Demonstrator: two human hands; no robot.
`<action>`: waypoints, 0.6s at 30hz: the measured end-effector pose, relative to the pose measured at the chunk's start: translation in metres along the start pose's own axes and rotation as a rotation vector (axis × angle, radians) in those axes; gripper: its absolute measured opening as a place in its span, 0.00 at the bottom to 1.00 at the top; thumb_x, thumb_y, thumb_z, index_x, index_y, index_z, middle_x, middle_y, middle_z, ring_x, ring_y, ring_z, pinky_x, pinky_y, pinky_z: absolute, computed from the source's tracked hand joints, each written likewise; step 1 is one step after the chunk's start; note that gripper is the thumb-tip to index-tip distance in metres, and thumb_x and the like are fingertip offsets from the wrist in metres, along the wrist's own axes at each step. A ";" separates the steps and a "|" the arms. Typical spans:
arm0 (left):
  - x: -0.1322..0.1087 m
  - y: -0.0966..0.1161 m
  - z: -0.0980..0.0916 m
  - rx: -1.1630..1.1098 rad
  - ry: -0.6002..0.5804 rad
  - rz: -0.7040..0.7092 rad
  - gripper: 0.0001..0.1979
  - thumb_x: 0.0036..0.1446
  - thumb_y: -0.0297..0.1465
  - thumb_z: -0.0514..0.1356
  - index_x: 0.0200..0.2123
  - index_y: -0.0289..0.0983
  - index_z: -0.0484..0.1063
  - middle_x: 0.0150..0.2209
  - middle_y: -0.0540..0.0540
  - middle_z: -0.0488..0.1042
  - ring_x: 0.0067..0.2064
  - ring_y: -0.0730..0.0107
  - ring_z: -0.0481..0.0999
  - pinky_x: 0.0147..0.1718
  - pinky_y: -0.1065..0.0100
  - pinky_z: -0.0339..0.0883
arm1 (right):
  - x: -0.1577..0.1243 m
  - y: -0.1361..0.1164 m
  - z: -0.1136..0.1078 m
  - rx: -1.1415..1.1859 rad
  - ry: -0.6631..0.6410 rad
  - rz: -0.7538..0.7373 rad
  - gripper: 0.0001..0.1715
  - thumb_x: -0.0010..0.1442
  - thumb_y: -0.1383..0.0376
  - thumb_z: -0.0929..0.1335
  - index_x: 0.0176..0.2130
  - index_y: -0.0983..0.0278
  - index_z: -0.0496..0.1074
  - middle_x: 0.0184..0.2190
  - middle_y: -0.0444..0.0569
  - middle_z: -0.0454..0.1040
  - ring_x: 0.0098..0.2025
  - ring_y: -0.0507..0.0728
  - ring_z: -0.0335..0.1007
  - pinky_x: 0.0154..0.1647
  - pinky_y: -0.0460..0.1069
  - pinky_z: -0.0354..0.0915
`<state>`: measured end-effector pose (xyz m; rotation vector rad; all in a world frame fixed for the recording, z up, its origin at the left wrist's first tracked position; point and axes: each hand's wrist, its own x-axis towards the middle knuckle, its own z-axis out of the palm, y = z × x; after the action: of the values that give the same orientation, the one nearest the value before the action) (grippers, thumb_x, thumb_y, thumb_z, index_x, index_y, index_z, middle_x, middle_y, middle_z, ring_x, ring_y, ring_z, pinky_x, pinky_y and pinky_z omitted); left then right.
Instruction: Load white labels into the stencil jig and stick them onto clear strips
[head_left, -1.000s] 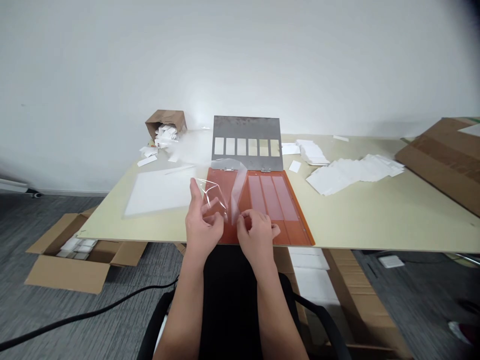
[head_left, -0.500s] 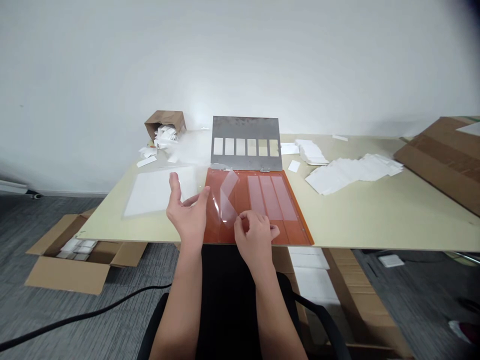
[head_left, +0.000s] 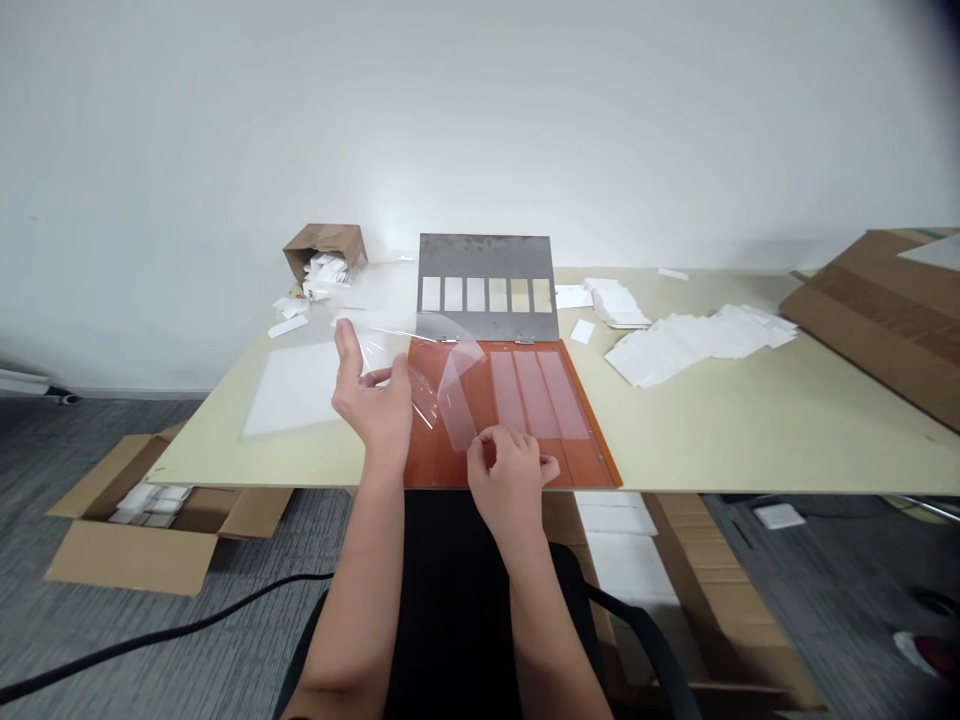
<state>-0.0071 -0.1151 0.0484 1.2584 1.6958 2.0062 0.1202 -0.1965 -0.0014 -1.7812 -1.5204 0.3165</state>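
My left hand [head_left: 373, 400] is raised at the left side of an orange hinged tray, its curled fingers and thumb around a loose sheet of clear plastic film [head_left: 420, 400]. The film bends up and over towards the right. My right hand [head_left: 510, 465] pinches the lower end of a frosted clear strip [head_left: 456, 395], low over the tray. The orange tray [head_left: 480, 465] lies flat at the table's front edge, with several pale strips [head_left: 540, 390] side by side in its right half. Its grey metal lid [head_left: 484, 258], with a row of rectangular windows, stands open behind.
White sheets [head_left: 289, 390] lie left of the tray. A small cardboard box [head_left: 326, 240] with white pieces stands behind them. Fanned white papers [head_left: 682, 345] and a large carton [head_left: 877, 310] are at right. An open carton [head_left: 131, 555] sits on the floor at left.
The clear film is lifted higher and bows more widely between my hands. My left hand has risen slightly; the right keeps its pinch almost in place. The view has shifted a little.
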 end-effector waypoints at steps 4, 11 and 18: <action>0.004 0.000 0.009 0.090 0.000 0.020 0.40 0.48 0.24 0.66 0.65 0.45 0.63 0.68 0.42 0.61 0.27 0.81 0.73 0.36 0.70 0.76 | 0.000 0.002 0.000 -0.059 0.019 0.043 0.09 0.62 0.66 0.63 0.32 0.62 0.71 0.37 0.47 0.78 0.44 0.60 0.64 0.46 0.57 0.44; 0.030 -0.009 0.035 0.196 -0.099 0.079 0.40 0.48 0.24 0.64 0.66 0.45 0.62 0.69 0.44 0.60 0.30 0.75 0.77 0.33 0.69 0.76 | -0.001 0.008 0.004 -0.187 0.069 0.080 0.09 0.62 0.66 0.63 0.34 0.62 0.73 0.43 0.49 0.77 0.47 0.62 0.62 0.47 0.58 0.45; 0.051 -0.006 0.063 0.276 -0.213 0.143 0.40 0.51 0.24 0.63 0.68 0.39 0.59 0.69 0.39 0.57 0.45 0.61 0.81 0.44 0.64 0.76 | -0.001 0.011 0.011 -0.283 0.162 0.073 0.08 0.60 0.67 0.64 0.32 0.63 0.73 0.47 0.53 0.75 0.51 0.65 0.61 0.47 0.61 0.46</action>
<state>0.0055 -0.0363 0.0643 1.6621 1.8685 1.6756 0.1213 -0.1929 -0.0170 -2.0319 -1.4414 -0.0108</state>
